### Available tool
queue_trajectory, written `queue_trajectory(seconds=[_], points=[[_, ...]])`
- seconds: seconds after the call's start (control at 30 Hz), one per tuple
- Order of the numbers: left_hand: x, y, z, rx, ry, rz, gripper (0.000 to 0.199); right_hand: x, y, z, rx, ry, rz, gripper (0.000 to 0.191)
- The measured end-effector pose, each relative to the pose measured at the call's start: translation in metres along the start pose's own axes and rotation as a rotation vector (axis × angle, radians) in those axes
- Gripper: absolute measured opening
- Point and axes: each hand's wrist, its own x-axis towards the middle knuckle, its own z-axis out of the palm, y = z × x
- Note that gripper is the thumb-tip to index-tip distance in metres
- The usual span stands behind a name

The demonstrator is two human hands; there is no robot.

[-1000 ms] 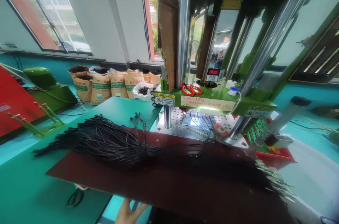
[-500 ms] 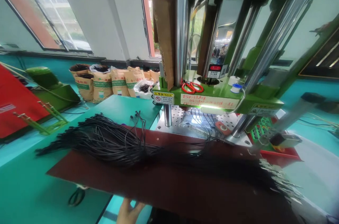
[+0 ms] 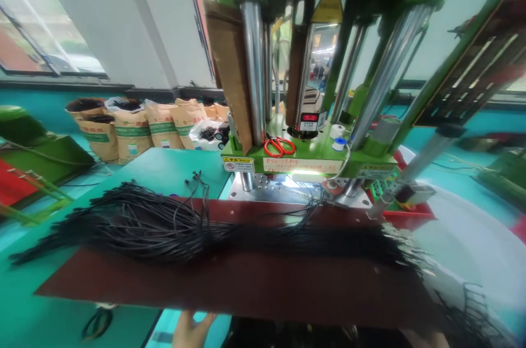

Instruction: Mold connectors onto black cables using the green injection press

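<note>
A wide brown board [image 3: 246, 287] spans the foreground. On it lies a long bundle of black cables [image 3: 160, 227], fanned out at the left, with pale metallic ends [image 3: 406, 249] at the right. My left hand [image 3: 191, 330] is at the board's front edge, thumb and finger apart; its other fingers are hidden and it seems to hold nothing. My right hand [image 3: 425, 338] shows only as a blurred patch under the board's front right, fingers hidden. Behind the board, a few cables run into the green press [image 3: 246, 152], onto its metal plate [image 3: 263, 190].
Red-handled scissors [image 3: 279, 146] and a blue-and-white spool [image 3: 339, 143] lie on the press ledge. Paper sacks [image 3: 135, 131] line the left wall. At the right are a red tray [image 3: 411, 221], a white round surface [image 3: 472, 238] and more black cables [image 3: 476, 320].
The view has swung to the right, so the press and board appear further left. My right hand has come into sight at the bottom right. My left hand stays at the board's edge.
</note>
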Motion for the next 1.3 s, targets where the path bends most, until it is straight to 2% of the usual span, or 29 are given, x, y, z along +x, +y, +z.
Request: queue_trajectory(seconds=[0.27, 0.43, 0.67, 0.9, 1.0, 1.1, 1.2, 1.27, 1.3], points=[[-0.007, 0.005, 0.000, 0.116, 0.012, 0.094, 0.073, -0.002, -0.005, 0.003, 0.065, 0.015, 0.054, 0.076], [-0.012, 0.014, 0.000, 0.145, 0.028, 0.090, 0.072, -0.001, -0.015, 0.000, 0.113, -0.031, 0.033, 0.065], [-0.021, 0.030, 0.002, 0.168, 0.046, 0.083, 0.070, -0.001, -0.020, 0.001, 0.118, -0.019, 0.060, 0.070], [-0.013, 0.024, 0.002, 0.190, -0.008, 0.065, 0.071, -0.003, -0.014, 0.002, 0.107, -0.041, 0.026, 0.064], [-0.006, 0.023, -0.010, 0.262, -0.137, 0.123, 0.072, 0.000, 0.001, 0.000, 0.092, -0.077, 0.029, 0.064], [-0.003, 0.036, -0.035, 0.594, -0.372, 0.124, 0.071, 0.004, 0.020, -0.005, 0.091, -0.150, 0.040, 0.060], [-0.015, 0.072, -0.054, 0.969, -0.631, 0.071, 0.064, 0.006, 0.032, -0.008, 0.109, -0.210, 0.030, 0.056], [-0.033, 0.106, -0.050, 0.975, -0.863, 0.168, 0.059, 0.006, 0.032, -0.009, 0.111, -0.200, 0.026, 0.055], [-0.044, 0.125, -0.042, 0.915, -0.989, 0.256, 0.057, 0.006, 0.030, -0.009, 0.107, -0.177, 0.032, 0.056]])
